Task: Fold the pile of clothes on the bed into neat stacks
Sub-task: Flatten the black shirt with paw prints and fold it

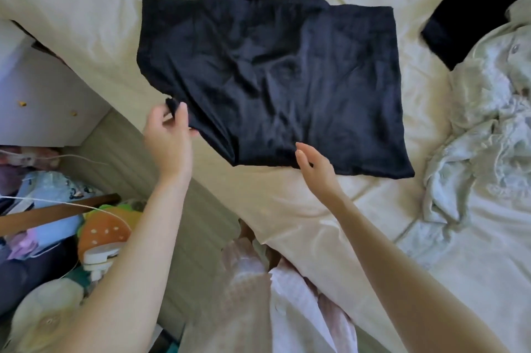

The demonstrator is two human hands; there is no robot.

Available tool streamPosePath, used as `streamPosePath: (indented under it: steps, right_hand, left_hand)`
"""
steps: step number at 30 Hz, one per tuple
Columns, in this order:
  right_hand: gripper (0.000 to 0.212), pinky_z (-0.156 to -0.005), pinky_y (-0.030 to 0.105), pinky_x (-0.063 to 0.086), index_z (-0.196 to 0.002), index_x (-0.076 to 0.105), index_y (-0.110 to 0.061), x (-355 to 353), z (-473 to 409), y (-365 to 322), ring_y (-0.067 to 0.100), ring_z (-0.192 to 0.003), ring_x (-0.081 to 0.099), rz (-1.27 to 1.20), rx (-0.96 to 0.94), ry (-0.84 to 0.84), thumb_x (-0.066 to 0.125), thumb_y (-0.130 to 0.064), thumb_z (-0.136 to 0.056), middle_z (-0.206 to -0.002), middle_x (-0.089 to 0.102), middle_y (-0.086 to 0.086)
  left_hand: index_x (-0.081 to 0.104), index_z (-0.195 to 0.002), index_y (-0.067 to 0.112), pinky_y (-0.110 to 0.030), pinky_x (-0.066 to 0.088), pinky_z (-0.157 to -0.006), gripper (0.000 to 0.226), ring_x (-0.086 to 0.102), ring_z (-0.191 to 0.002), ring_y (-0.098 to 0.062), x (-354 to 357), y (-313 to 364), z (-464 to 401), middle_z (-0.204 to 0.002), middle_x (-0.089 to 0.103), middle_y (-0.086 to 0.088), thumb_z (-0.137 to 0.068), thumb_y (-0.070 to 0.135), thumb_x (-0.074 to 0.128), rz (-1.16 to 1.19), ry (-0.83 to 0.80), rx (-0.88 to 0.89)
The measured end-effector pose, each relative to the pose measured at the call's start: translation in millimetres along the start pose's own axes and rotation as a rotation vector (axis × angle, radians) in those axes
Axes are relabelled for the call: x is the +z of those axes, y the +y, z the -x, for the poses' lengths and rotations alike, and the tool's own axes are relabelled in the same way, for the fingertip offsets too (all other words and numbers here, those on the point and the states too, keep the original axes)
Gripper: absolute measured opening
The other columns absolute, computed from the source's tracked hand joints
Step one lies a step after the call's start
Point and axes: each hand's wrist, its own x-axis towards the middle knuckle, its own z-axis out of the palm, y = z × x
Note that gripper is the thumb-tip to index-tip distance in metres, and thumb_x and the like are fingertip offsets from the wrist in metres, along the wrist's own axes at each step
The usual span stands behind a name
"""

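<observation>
Black shirt (267, 76) mid-fold: left hand (168, 141) pinches its corner, right hand (314, 164) loose beside the hem; next, fold across.

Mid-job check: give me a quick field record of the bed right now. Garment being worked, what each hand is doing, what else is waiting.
garment: dark top, spread flat on the bed
left hand: pinches the top's near left corner
right hand: open, at the top's near edge
waiting: black item and pale crumpled clothes, far right
folded stacks: none in view
</observation>
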Motion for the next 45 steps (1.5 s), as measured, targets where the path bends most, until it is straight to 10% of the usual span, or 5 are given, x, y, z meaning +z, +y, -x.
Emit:
streamPosePath:
  steps: [7, 13, 28, 34, 45]
  right_hand:
    - [0.034, -0.081, 0.03, 0.054, -0.114, 0.058, -0.021, -97.4, 24.9, 17.9, 0.014, -0.098, 0.067, -0.782, 0.145, 0.218, 0.044, -0.046, -0.096, -0.107, 0.069, 0.0]
    - [0.048, -0.079, 0.034, 0.055, -0.124, 0.056, -0.014, -147.5, 18.9, 56.2, 0.017, -0.107, 0.063, -0.921, 0.264, 0.203, 0.043, -0.05, -0.095, -0.117, 0.063, 0.003]
    - [0.004, -0.076, 0.033, 0.054, -0.093, 0.058, -0.009, -149.6, -16.0, 97.7, 0.022, -0.085, 0.059, -0.599, 0.578, 0.664, 0.055, -0.01, -0.091, -0.093, 0.059, 0.006]
    - [0.03, -0.072, 0.029, 0.054, -0.109, 0.059, -0.01, -148.7, -11.9, 101.7, 0.016, -0.085, 0.06, -0.806, 0.582, 0.524, 0.064, -0.029, -0.088, -0.102, 0.062, 0.001]
    - [0.033, -0.06, 0.025, 0.052, -0.119, 0.053, 0.001, -144.9, 16.3, 105.6, 0.02, -0.084, 0.064, -1.092, 0.624, 0.366, 0.062, -0.005, -0.088, -0.104, 0.064, 0.011]
  left_hand:
    - [0.064, -0.099, 0.002, -0.021, 0.046, -0.079, 0.015, 0.057, -0.087, -0.011, 146.7, 43.4, 87.8, -0.1, 0.064, -0.005, -0.09, 0.013, 0.057, -0.216, -0.37, 0.678]
    - [0.061, -0.121, 0.008, -0.026, 0.033, -0.102, 0.029, 0.044, -0.128, -0.017, 208.9, -11.3, 157.0, -0.136, 0.051, -0.005, -0.093, 0.013, 0.054, -0.555, -1.103, 0.576]
    - [0.07, -0.092, 0.001, -0.047, 0.044, -0.091, 0.009, 0.042, -0.125, -0.037, 121.8, -94.4, 77.0, -0.134, 0.049, -0.02, -0.083, 0.003, 0.067, -0.953, -0.694, 0.794]
    - [0.048, -0.13, 0.008, -0.016, 0.041, -0.096, 0.046, 0.034, -0.133, -0.025, 120.2, -99.0, 85.0, -0.144, 0.035, -0.016, -0.089, 0.021, 0.062, -0.501, -0.609, 0.316]
    - [0.06, -0.084, 0.009, -0.021, 0.051, -0.06, 0.008, 0.058, -0.07, -0.017, 101.6, -75.3, 72.5, -0.091, 0.063, -0.006, -0.092, 0.01, 0.058, -0.149, -0.587, -0.528]
